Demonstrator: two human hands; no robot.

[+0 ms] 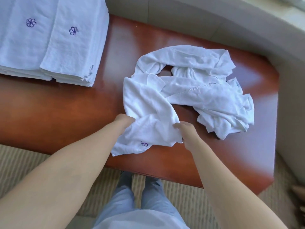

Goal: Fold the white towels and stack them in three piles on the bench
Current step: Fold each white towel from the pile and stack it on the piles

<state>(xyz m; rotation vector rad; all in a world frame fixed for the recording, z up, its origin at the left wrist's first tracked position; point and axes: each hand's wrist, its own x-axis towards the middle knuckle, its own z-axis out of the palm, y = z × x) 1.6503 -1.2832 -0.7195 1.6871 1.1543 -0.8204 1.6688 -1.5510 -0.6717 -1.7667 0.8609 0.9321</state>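
Reddish wooden surface (66, 104) carries folded stacks (49, 43) far left, while both hands (127, 121) (184, 129) pinch a crumpled towel (145, 116).

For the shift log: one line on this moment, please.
left hand: grips crumpled towel | right hand: grips same | folded stacks: two visible | bench

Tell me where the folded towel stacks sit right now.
In the head view, the folded towel stacks sit at the bench's far left, apart from the crumpled towels at centre-right.
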